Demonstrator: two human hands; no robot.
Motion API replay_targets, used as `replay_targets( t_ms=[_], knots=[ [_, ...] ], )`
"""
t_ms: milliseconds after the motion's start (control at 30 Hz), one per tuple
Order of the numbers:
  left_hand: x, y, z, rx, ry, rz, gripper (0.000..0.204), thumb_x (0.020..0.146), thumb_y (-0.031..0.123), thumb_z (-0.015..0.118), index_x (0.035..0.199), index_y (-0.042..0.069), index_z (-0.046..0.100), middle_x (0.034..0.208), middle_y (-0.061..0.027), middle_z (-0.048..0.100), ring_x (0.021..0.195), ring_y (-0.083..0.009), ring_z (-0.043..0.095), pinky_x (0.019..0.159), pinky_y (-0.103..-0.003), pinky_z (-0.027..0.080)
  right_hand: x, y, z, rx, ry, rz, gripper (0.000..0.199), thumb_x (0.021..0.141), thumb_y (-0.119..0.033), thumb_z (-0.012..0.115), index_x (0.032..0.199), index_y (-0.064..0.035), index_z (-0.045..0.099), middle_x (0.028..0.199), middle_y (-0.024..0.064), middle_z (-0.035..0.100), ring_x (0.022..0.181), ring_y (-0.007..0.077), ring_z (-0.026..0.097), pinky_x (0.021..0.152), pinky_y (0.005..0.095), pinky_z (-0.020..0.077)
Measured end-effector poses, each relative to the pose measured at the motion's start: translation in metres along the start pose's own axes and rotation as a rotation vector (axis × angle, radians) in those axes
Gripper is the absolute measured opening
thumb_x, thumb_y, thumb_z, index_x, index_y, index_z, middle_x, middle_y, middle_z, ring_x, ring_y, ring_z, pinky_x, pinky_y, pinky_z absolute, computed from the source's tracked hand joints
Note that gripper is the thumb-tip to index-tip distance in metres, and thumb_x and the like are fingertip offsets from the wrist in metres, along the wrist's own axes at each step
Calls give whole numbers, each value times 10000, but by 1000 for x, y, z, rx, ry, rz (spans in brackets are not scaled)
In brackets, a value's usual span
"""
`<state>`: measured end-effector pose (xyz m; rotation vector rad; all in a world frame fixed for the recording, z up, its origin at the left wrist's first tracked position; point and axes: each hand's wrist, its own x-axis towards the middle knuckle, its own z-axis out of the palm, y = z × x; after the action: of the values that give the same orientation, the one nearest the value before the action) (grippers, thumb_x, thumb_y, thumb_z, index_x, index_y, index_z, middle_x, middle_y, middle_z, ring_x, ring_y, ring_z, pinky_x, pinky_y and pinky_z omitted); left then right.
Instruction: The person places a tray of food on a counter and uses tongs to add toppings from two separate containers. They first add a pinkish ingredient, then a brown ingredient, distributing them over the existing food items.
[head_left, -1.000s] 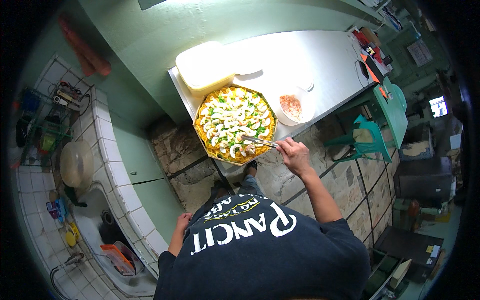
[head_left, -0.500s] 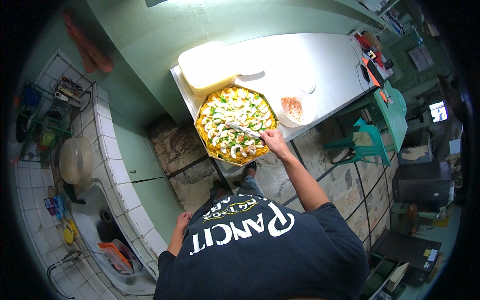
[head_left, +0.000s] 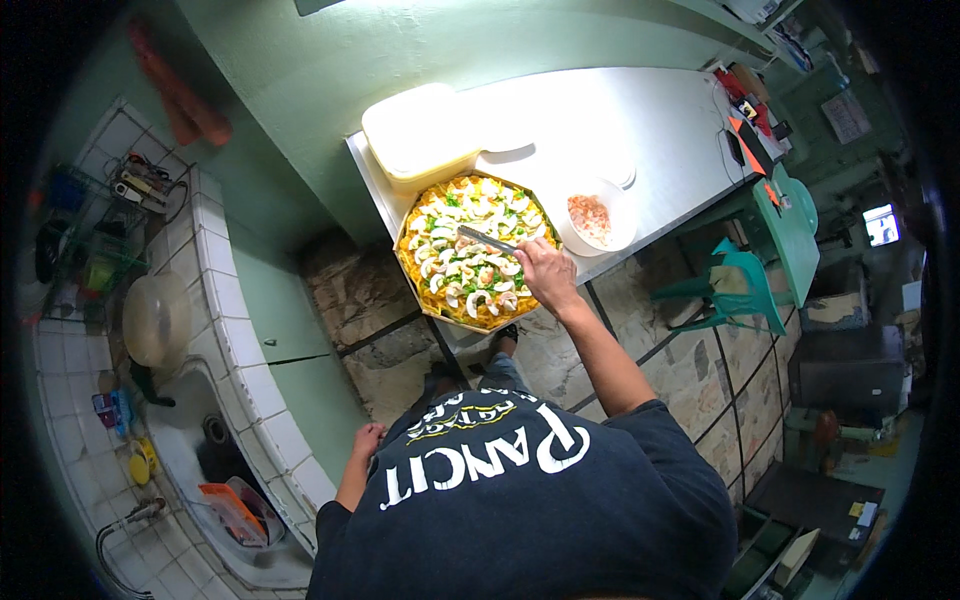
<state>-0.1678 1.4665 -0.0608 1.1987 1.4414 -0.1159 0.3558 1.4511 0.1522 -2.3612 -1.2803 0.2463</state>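
Right hand (head_left: 547, 272) gripping metal tongs (head_left: 487, 239) over garnished noodles (head_left: 470, 272) in an octagonal tray (head_left: 456, 323) on the worktop (head_left: 675, 125), white bowl (head_left: 622, 222) of pinkish pieces (head_left: 590, 217) just to its right, left hand (head_left: 370, 437) beside torso, its grip unclear

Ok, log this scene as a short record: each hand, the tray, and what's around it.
Right hand: gripping metal tongs over the tray
Left hand: low beside the torso, away from the tray; whether it holds anything is unclear
Tray: octagonal, yellow-orange food topped with white slices, green bits
Right of tray: white bowl, pinkish pieces inside
Behind tray: pale yellow container
Far left: sink
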Motion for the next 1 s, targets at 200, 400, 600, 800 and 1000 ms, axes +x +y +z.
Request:
replay_targets(
  t_ms=[200,400,600,800,1000],
  knots=[
    [9,-17,-4,57,-28,47,212,911,212,598,991,49,707,798,-33,667,693,-145,586,645,-284,464,13,0,1,75,58,-43,200,919,-261,580,947,-94,687,888,91,654,792,307,657,700,419,510],
    [12,-29,-2,-32,9,40,216,906,185,591,985,24,709,803,-45,672,712,-141,590,665,-286,470,3,3,-10,7,22,-19,219,916,-274,580,941,-84,686,909,91,650,791,310,656,696,419,513],
    [19,-30,3,-49,-9,28,211,899,197,603,973,32,710,791,-37,665,717,-139,584,678,-290,470,-7,3,-16,-44,-29,-61,210,913,-272,582,941,-90,682,918,81,647,766,300,658,676,406,521],
    [19,-18,4,52,11,-5,203,892,217,620,930,38,708,773,-29,653,704,-130,560,661,-291,455,-12,1,-7,-56,139,-227,149,892,-208,615,955,-79,659,905,88,638,787,293,652,689,401,512],
    [26,-29,4,-22,-2,53,220,892,241,632,912,36,709,770,-35,654,700,-139,557,652,-305,451,-19,6,-19,-24,101,-219,165,891,-200,626,1005,-86,659,924,88,626,792,281,648,691,394,507]
  ],
)
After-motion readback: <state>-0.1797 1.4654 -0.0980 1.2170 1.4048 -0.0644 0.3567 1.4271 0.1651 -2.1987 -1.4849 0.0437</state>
